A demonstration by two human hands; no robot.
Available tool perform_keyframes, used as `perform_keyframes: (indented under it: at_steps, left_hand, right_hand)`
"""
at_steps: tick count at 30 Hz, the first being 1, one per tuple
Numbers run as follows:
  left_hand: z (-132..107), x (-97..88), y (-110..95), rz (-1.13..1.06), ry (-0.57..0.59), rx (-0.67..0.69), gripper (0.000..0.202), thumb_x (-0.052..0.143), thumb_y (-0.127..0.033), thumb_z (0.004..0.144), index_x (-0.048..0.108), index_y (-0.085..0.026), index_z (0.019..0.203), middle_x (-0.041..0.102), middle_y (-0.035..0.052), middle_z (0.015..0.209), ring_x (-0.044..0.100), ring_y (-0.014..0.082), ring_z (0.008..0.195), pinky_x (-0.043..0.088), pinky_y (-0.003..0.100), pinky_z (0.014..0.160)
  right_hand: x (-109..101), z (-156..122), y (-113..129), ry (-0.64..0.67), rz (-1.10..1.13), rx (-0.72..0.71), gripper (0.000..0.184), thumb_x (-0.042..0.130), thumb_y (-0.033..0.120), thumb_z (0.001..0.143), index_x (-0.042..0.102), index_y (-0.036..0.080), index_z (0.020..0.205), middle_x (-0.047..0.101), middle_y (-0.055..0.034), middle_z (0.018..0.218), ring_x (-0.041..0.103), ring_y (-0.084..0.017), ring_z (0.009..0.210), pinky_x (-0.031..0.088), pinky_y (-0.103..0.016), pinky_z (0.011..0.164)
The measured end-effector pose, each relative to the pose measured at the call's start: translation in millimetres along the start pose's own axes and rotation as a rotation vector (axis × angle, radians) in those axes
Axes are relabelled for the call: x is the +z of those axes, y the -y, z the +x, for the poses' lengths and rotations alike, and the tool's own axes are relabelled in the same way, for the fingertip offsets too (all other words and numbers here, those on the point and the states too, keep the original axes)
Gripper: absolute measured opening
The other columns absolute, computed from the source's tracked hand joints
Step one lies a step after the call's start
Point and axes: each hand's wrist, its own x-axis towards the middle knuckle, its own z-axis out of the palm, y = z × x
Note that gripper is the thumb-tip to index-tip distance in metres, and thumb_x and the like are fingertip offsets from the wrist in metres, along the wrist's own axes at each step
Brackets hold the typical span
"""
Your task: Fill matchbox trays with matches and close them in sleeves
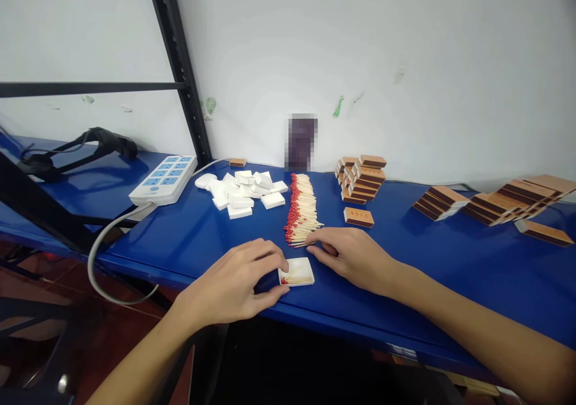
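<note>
Pinching white tray edge, left hand half curled; right hand fingertips loosely gathering matches.

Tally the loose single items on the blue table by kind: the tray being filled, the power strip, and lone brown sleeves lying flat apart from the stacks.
White tray held by the left hand: 1
Power strip: 1
Lone brown sleeves: 3
Total: 5
</note>
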Motion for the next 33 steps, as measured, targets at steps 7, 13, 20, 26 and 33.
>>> perform_keyframes:
  at_steps: [7,13,20,26,33]
  left_hand:
    - [-0.2,-0.6,0.1,-0.006,0.031,-0.015,0.017,0.058,-0.025,0.092,0.061,-0.020,0.108,0.059,0.0043,0.109,0.057,0.0173,0.097,0.046,0.030,0.087]
    - [-0.2,-3.0,-2.1,0.052,0.082,-0.039,0.022,0.054,-0.026,0.093,0.065,-0.026,0.112,0.056,0.0040,0.110,0.056,0.0179,0.093,0.045,0.032,0.083]
    - [-0.5,-2.7,-0.2,0.068,0.082,-0.010,0.025,0.053,-0.026,0.094,0.064,-0.030,0.117,0.055,0.0036,0.113,0.055,0.0184,0.096,0.045,0.032,0.083]
    - [0.5,0.3,0.8,0.057,0.037,0.008,0.026,0.056,-0.026,0.093,0.061,-0.026,0.119,0.059,0.0038,0.111,0.057,0.0185,0.095,0.045,0.034,0.087]
    - [1.1,-1.2,-1.7,0.032,0.019,-0.042,0.027,0.059,-0.026,0.091,0.055,-0.023,0.118,0.061,0.0035,0.104,0.056,0.0198,0.095,0.046,0.032,0.083]
  right_hand:
    - [-0.6,0.5,2.3,0.004,0.011,0.018,0.020,0.049,0.027,0.094,0.067,0.019,0.098,0.064,-0.0013,0.074,0.056,-0.014,0.063,0.038,-0.025,0.061]
    - [-0.5,0.8,3.8,0.006,-0.010,0.041,0.019,0.049,0.027,0.094,0.065,0.020,0.089,0.060,0.0001,0.068,0.051,-0.012,0.057,0.034,-0.024,0.057]
    - [0.3,5.0,7.0,0.015,-0.018,0.008,0.017,0.051,0.025,0.093,0.066,0.019,0.089,0.059,0.0011,0.066,0.049,-0.011,0.055,0.031,-0.023,0.055]
    - [-0.1,6.2,8.1,0.029,0.006,0.060,0.016,0.051,0.028,0.093,0.065,0.020,0.092,0.059,0.0012,0.068,0.050,-0.012,0.059,0.032,-0.024,0.057]
    - [-7.2,1.1,7.6,0.131,0.040,0.075,0.019,0.041,0.031,0.099,0.055,0.021,0.094,0.065,-0.0020,0.082,0.058,-0.016,0.069,0.037,-0.027,0.061]
